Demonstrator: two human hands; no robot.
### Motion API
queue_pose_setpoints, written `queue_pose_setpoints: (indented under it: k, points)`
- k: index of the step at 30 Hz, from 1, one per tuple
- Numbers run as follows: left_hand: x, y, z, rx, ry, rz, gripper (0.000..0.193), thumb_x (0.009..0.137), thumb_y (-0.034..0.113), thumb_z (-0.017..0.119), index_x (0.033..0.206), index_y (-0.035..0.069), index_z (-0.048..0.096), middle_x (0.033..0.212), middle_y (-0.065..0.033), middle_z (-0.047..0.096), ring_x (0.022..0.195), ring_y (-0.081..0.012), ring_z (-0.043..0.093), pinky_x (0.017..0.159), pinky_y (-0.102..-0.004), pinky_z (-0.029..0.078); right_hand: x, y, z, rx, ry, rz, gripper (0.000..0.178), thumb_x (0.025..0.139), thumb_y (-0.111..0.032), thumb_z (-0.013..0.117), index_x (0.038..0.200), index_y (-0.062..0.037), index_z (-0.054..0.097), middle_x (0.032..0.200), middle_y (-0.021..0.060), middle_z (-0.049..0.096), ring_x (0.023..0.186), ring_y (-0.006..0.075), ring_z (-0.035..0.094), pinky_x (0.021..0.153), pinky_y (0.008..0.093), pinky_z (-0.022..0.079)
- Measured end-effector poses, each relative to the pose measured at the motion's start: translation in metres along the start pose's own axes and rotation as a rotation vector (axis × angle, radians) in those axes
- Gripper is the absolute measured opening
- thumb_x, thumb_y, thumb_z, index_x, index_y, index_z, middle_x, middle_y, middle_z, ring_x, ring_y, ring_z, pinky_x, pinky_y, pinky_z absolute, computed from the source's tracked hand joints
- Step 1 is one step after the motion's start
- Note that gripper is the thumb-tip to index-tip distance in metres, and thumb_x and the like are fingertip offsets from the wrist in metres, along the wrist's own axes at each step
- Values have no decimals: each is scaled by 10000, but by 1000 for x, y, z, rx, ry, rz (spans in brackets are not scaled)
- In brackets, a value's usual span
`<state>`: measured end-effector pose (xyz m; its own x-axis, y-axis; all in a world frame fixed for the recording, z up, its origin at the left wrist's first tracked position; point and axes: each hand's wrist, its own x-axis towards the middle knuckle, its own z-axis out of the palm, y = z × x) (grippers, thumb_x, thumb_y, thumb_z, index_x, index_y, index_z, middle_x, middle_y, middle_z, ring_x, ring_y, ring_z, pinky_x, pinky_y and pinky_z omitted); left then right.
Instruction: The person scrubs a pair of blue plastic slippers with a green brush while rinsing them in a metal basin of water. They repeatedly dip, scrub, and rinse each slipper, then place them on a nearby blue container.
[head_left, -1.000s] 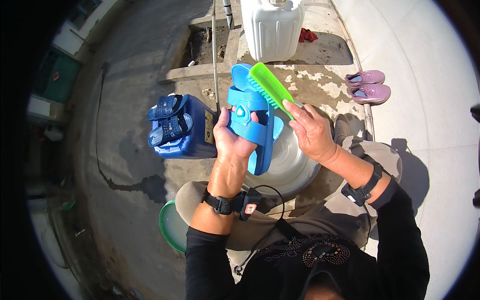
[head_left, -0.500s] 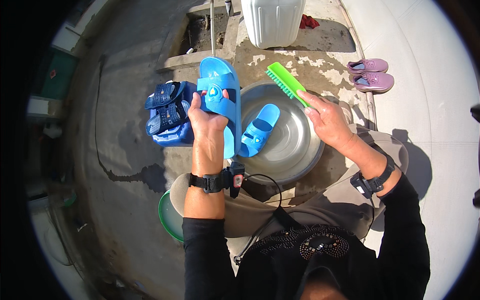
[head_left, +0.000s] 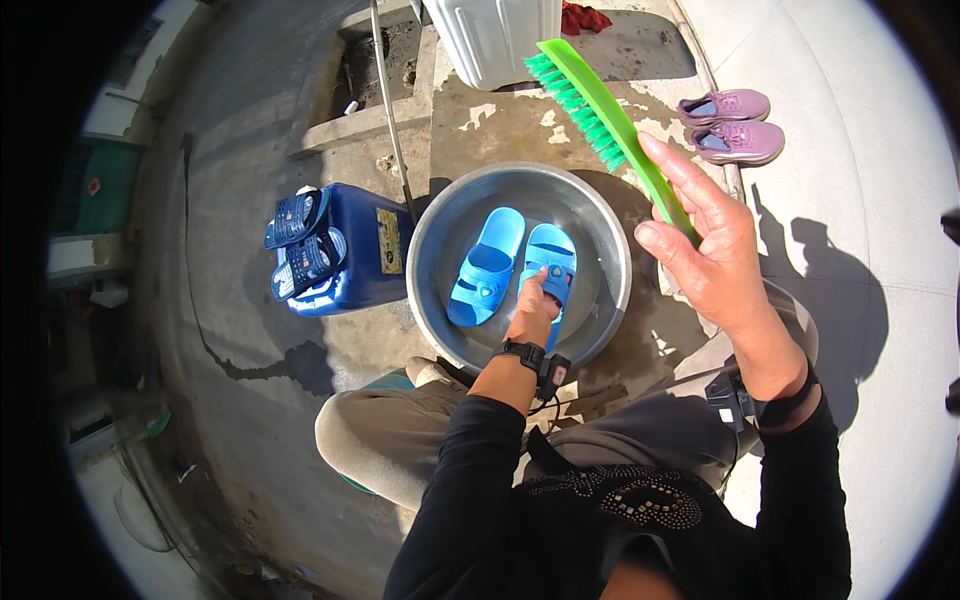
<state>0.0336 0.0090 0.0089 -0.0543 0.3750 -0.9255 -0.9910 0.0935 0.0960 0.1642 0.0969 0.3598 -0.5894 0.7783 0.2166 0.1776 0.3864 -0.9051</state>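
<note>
A pair of blue slippers lies in a grey metal basin (head_left: 424,260) in front of me. My left hand (head_left: 536,312) reaches down into the basin and grips the right-hand slipper (head_left: 553,246) near its strap; some fingers are hidden there. Beside it, the other slipper (head_left: 487,268) lies untouched, its strap decorated with a heart shape. Raised to the right of the basin, my right hand (head_left: 716,243) holds a bright green scrubbing brush (head_left: 610,115) by its handle end. The brush's green bristles face left, apart from the slippers.
Dark blue sandals (head_left: 310,247) rest on a blue plastic container (head_left: 368,250) left of the basin. Beyond stand a white container (head_left: 495,40) and a thin pole (head_left: 390,110). Pink shoes (head_left: 735,142) sit at the far right, and a red cloth (head_left: 583,17) lies farther back.
My left hand has lowered the held slipper from above the basin's left side into it, next to the other one. My right hand with the brush has come up and closer.
</note>
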Motion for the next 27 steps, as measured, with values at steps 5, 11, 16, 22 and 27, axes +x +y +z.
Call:
queue_pose_setpoints:
  k: [5,11,16,22,27]
  points:
    - [63,1,-26,142,160,-30,327,873,249,668,1161,138,562,1060,-68,622,952,-270,614,857,-440,478,-13,6,-16,79,-13,157,589,803,-28,668,1357,-5,469,1232,150,607,1028,146,600,910,274,448]
    - [79,22,-13,132,35,18,377,892,267,656,1189,67,537,967,-99,623,863,-291,628,739,-432,493,-6,9,-27,61,-123,234,619,770,1,676,1351,27,465,1184,158,630,1014,158,608,910,272,437]
    - [63,20,-10,505,174,131,633,780,358,766,1189,-45,500,960,-127,606,751,-216,563,618,-374,456,-5,0,-25,71,-189,256,628,739,61,653,1337,62,461,1163,167,635,1054,163,589,990,282,376]
    - [51,16,-10,440,345,400,441,768,249,798,1061,-17,604,1051,-96,631,858,-220,606,753,-370,505,-1,-4,-7,152,-205,120,605,781,48,644,1352,46,445,1252,170,591,1132,185,576,975,277,407]
    - [37,11,1,195,-154,21,308,967,173,526,1218,-2,493,1169,-161,570,916,-330,623,803,-460,563,2,1,4,64,-197,158,587,813,-3,650,1366,6,453,1276,136,587,1102,135,561,946,275,417]
